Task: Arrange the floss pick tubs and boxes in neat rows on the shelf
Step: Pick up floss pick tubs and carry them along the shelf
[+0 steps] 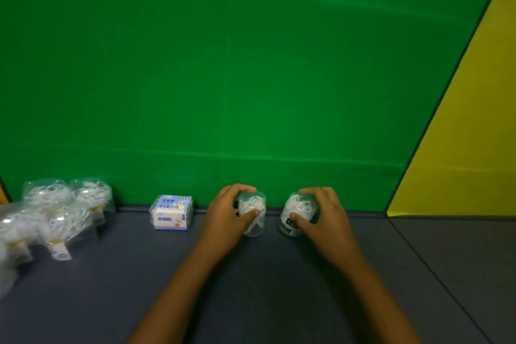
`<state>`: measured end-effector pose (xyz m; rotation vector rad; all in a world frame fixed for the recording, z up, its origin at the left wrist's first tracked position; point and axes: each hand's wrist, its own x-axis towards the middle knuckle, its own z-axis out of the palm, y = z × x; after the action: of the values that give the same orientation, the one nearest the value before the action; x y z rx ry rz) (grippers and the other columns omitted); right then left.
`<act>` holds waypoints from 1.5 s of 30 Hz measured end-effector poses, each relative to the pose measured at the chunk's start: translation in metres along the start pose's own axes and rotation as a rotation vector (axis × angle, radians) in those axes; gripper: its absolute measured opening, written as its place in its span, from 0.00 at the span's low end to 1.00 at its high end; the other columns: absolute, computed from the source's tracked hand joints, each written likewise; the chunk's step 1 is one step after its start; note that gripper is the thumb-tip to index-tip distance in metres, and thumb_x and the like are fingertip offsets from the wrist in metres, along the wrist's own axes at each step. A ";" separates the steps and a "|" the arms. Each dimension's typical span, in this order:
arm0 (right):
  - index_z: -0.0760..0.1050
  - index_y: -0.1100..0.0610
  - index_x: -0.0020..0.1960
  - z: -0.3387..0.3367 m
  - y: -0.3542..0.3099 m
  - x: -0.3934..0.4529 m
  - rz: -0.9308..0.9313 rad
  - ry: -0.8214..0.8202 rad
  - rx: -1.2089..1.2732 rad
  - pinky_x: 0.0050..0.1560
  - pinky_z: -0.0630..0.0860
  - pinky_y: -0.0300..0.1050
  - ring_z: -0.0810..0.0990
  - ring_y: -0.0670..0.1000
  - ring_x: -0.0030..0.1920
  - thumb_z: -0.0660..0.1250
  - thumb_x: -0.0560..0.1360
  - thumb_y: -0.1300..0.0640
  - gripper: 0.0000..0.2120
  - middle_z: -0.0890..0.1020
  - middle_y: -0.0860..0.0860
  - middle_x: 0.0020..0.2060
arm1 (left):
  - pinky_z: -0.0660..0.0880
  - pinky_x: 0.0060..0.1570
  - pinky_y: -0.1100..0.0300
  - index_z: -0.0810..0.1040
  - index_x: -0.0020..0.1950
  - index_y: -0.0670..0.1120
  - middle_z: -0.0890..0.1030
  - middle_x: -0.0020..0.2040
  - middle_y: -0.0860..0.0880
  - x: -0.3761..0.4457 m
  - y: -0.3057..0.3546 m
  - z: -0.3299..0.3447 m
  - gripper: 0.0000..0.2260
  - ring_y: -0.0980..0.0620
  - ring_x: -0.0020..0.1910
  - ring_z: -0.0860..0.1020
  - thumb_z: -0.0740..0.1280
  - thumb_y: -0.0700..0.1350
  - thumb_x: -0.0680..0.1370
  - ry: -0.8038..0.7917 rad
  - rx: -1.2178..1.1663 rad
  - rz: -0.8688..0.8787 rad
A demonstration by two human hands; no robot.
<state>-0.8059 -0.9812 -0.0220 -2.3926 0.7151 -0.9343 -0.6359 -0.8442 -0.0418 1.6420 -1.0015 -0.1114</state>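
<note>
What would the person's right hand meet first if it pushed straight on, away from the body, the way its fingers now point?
Its own clear tub, already gripped by the right hand. Past that, most likely the green back wall close behind; how close is hard to judge from this one view.

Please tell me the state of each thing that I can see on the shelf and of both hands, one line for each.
Left hand: closed around the clear tub.
Right hand: closed around the black-labelled tub.
Clear tub: upright, held.
Black-labelled tub: tilted, held.
Blue box: upright by the green wall, untouched.
Wrapped tubs: clustered, not in rows.
</note>
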 end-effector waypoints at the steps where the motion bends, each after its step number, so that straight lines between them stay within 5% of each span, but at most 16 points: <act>1: 0.74 0.50 0.59 0.000 0.006 0.004 -0.008 -0.002 0.014 0.54 0.67 0.32 0.73 0.45 0.53 0.77 0.69 0.58 0.21 0.71 0.48 0.55 | 0.78 0.54 0.49 0.78 0.55 0.53 0.77 0.56 0.51 0.001 -0.002 0.005 0.18 0.53 0.55 0.77 0.76 0.39 0.69 0.013 0.015 -0.008; 7: 0.75 0.53 0.59 0.004 0.032 0.022 -0.056 0.001 0.083 0.50 0.66 0.20 0.73 0.45 0.52 0.76 0.70 0.60 0.20 0.70 0.49 0.55 | 0.77 0.56 0.49 0.78 0.56 0.50 0.77 0.56 0.51 0.007 -0.002 0.034 0.18 0.53 0.55 0.77 0.76 0.39 0.69 0.038 0.083 -0.003; 16: 0.75 0.54 0.58 0.016 0.053 0.027 -0.091 0.079 0.148 0.54 0.65 0.21 0.74 0.46 0.54 0.75 0.69 0.62 0.20 0.71 0.50 0.55 | 0.77 0.56 0.50 0.74 0.62 0.52 0.75 0.58 0.55 0.008 -0.006 0.050 0.21 0.56 0.57 0.75 0.74 0.45 0.71 0.087 0.144 0.069; 22: 0.74 0.54 0.59 0.018 0.053 0.026 -0.114 0.076 0.176 0.51 0.66 0.21 0.73 0.37 0.52 0.75 0.69 0.61 0.20 0.71 0.48 0.55 | 0.67 0.59 0.71 0.67 0.69 0.51 0.72 0.64 0.54 0.003 0.001 0.031 0.29 0.60 0.61 0.71 0.74 0.51 0.71 0.016 0.279 0.061; 29: 0.74 0.54 0.56 0.026 0.049 0.024 -0.171 0.046 0.148 0.52 0.68 0.27 0.74 0.43 0.52 0.75 0.69 0.60 0.18 0.71 0.48 0.55 | 0.73 0.57 0.54 0.68 0.68 0.50 0.73 0.61 0.49 -0.014 -0.004 0.004 0.29 0.48 0.60 0.72 0.65 0.64 0.73 -0.073 0.997 0.069; 32: 0.74 0.55 0.56 0.030 0.050 0.024 -0.188 0.027 0.127 0.55 0.70 0.35 0.73 0.45 0.53 0.75 0.69 0.60 0.18 0.71 0.48 0.55 | 0.73 0.57 0.53 0.70 0.67 0.50 0.73 0.61 0.49 -0.013 -0.009 0.004 0.28 0.47 0.60 0.72 0.66 0.63 0.72 -0.113 1.044 0.037; 41: 0.73 0.54 0.60 0.035 0.052 0.024 -0.203 -0.030 0.118 0.58 0.68 0.34 0.73 0.46 0.57 0.72 0.73 0.59 0.17 0.72 0.48 0.57 | 0.72 0.57 0.53 0.69 0.67 0.51 0.73 0.61 0.49 -0.013 -0.012 0.007 0.26 0.48 0.60 0.72 0.66 0.61 0.73 -0.119 1.040 0.011; 45: 0.72 0.54 0.63 0.034 0.051 0.022 -0.203 -0.062 0.073 0.62 0.71 0.45 0.72 0.48 0.60 0.71 0.75 0.56 0.18 0.72 0.48 0.60 | 0.73 0.56 0.54 0.70 0.67 0.52 0.74 0.61 0.50 -0.014 -0.008 0.007 0.25 0.49 0.60 0.73 0.67 0.60 0.73 -0.102 0.990 0.008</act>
<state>-0.7829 -1.0256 -0.0642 -2.4503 0.4137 -0.9436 -0.6444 -0.8407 -0.0569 2.5357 -1.2309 0.3701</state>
